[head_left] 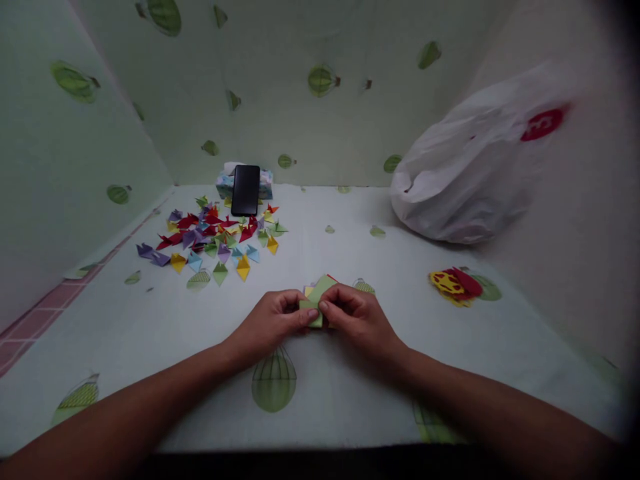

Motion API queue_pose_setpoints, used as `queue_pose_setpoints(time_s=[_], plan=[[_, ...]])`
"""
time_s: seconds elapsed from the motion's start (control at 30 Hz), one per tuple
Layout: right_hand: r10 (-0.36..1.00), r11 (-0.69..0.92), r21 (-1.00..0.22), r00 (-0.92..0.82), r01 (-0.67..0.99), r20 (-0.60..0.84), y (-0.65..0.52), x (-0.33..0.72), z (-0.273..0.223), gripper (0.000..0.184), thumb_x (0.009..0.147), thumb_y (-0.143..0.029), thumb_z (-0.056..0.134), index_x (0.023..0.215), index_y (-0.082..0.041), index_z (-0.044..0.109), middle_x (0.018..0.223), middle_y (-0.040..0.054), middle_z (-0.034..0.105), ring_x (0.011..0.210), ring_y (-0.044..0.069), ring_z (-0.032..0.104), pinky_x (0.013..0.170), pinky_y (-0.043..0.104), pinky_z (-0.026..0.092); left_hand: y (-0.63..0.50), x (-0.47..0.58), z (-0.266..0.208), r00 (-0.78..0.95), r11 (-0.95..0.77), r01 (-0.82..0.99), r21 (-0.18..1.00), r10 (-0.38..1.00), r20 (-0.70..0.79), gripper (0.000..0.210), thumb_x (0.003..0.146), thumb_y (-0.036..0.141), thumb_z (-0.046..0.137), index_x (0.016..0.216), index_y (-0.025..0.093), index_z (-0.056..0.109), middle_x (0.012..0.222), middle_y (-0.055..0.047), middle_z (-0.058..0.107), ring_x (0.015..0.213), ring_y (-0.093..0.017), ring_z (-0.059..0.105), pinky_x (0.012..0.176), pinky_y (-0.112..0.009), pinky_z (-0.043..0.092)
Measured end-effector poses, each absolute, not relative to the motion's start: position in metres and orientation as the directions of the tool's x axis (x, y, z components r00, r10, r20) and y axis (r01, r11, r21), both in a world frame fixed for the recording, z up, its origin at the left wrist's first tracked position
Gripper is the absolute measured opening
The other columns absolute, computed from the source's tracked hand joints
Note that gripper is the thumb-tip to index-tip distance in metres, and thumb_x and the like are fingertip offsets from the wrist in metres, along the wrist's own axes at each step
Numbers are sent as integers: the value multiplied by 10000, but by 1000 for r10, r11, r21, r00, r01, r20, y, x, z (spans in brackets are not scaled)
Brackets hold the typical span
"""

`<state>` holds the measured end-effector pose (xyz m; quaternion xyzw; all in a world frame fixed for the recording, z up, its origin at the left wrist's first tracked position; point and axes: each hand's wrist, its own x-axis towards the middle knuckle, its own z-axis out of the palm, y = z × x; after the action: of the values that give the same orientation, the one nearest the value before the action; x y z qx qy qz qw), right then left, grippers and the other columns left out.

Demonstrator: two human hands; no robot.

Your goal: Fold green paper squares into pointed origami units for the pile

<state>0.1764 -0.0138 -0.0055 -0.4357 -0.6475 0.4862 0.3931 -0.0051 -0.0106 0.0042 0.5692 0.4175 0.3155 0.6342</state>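
Observation:
A folded piece of light green paper (pixel 323 288) is pinched between my two hands, low over the middle of the table. My left hand (pixel 277 317) grips its left side, thumb on top. From the right, my right hand (pixel 364 319) holds its edge with thumb and fingers together, the two thumbs close to each other. Bits of yellow and red paper show just behind and under the green piece; my fingers hide how they lie. Farther back on the left lies a loose pile of folded origami pieces (pixel 220 251) in several colours.
A black phone (pixel 245 191) leans on a tissue box (pixel 266 185) behind the origami pile. At the back right stands a bulging white plastic bag (pixel 450 180). Yellow and red cut-out pieces (pixel 453 285) lie at the right. Balloon-patterned cloth (pixel 320 387) covers the table.

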Motion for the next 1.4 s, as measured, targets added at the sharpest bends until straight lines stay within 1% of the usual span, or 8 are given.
queue_pose_setpoints(time_s=[0.2, 0.4, 0.6, 0.7, 0.8, 1.03, 1.2, 1.4], plan=[[938, 16, -993, -347, 114, -25, -11, 177, -2, 186, 819, -303, 586, 683, -180, 554, 620, -12, 567, 582, 116, 516, 578, 256, 410, -8, -6, -1, 483, 243, 31, 970, 846, -227, 219, 785, 348, 712, 729, 147, 646, 658, 23, 572, 589, -83, 469, 583, -213, 365], [880, -11, -983, -465, 185, -98, -10, 180, 4, 236, 821, -332, 579, 648, -176, 541, 555, -19, 550, 546, 110, 498, 548, 247, 382, -8, -6, 1, 517, 278, 47, 959, 815, -262, 224, 766, 344, 727, 709, 148, 635, 650, 36, 538, 585, -76, 449, 582, -207, 375], [922, 73, -971, -387, 230, -22, -11, 179, 2, 268, 843, -313, 551, 615, -172, 536, 557, -21, 536, 539, 100, 466, 538, 243, 351, -8, -8, 2, 519, 292, 109, 950, 798, -304, 225, 787, 330, 698, 701, 140, 614, 604, 40, 513, 548, -70, 394, 516, -200, 276], [935, 109, -973, -354, 202, 31, -12, 180, 0, 283, 860, -321, 552, 620, -171, 544, 570, -11, 551, 550, 108, 480, 551, 255, 364, -8, -8, 3, 518, 297, 103, 949, 799, -306, 246, 795, 331, 689, 673, 138, 596, 598, 36, 528, 550, -72, 404, 523, -206, 274], [934, 73, -988, -355, 134, 21, -11, 181, -2, 277, 868, -337, 568, 647, -171, 562, 587, -4, 579, 555, 113, 515, 563, 261, 391, -8, -8, 3, 476, 292, 83, 953, 829, -295, 270, 792, 342, 690, 654, 141, 576, 590, 38, 534, 546, -74, 410, 533, -209, 281], [915, -83, -996, -399, -35, -62, -7, 183, -4, 217, 822, -318, 666, 680, -169, 598, 615, -5, 633, 572, 104, 572, 576, 242, 439, -5, -11, 2, 345, 172, -4, 985, 925, -160, 238, 816, 361, 674, 737, 142, 623, 647, 22, 598, 622, -98, 508, 630, -225, 387], [924, 23, -999, -380, -32, 33, -9, 183, -4, 177, 842, -303, 669, 722, -172, 669, 686, 10, 675, 650, 109, 611, 644, 246, 479, -8, -10, 2, 356, 103, -28, 994, 930, -86, 202, 758, 317, 736, 795, 146, 634, 710, 18, 629, 656, -107, 538, 640, -233, 409], [912, 12, -999, -409, -35, 25, -9, 184, -5, 159, 843, -301, 676, 741, -180, 690, 729, 22, 708, 692, 118, 644, 674, 249, 502, -10, -10, 2, 312, -40, 111, 993, 950, 3, 201, 818, 325, 664, 745, 145, 614, 709, -1, 613, 668, -119, 520, 639, -254, 395]])
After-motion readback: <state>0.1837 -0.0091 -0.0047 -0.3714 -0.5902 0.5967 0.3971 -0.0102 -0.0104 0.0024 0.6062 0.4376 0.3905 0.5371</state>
